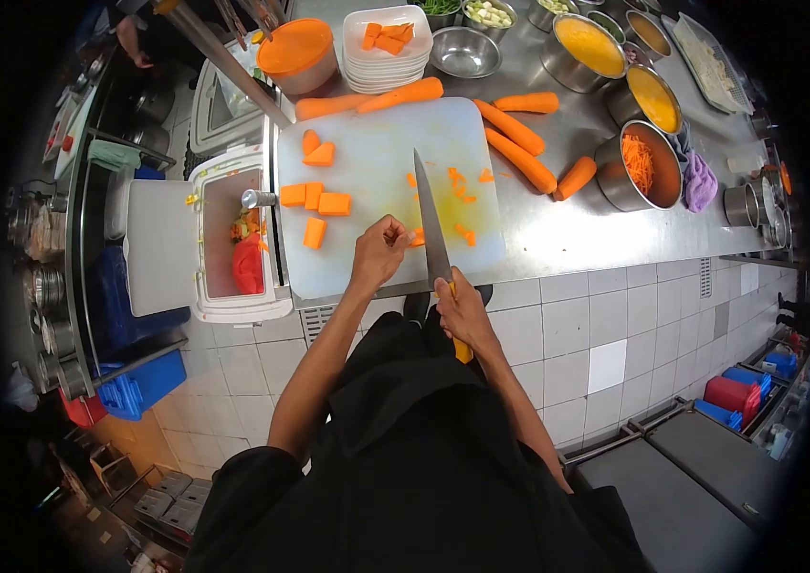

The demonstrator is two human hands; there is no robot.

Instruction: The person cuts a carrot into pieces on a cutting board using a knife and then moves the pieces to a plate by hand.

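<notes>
My right hand point(462, 310) grips the yellow handle of a large kitchen knife point(432, 220). Its blade points away from me over the white cutting board point(376, 143). To the left of the blade, my left hand point(382, 250) is closed with curled fingers; whatever they hold, if anything, is hidden. A small carrot piece point(416, 238) lies between its fingertips and the blade. Several cut carrot chunks point(313, 196) sit on the board's left side. Thin carrot scraps point(462, 186) are scattered right of the knife, around a yellowish stain.
Whole peeled carrots point(519, 162) lie behind and right of the board. A steel pot of shredded carrot point(639, 167) stands farther right. Stacked white dishes point(386, 67) and an orange-lidded tub point(297, 53) are at the back. An open white bin point(233, 239) adjoins the board's left.
</notes>
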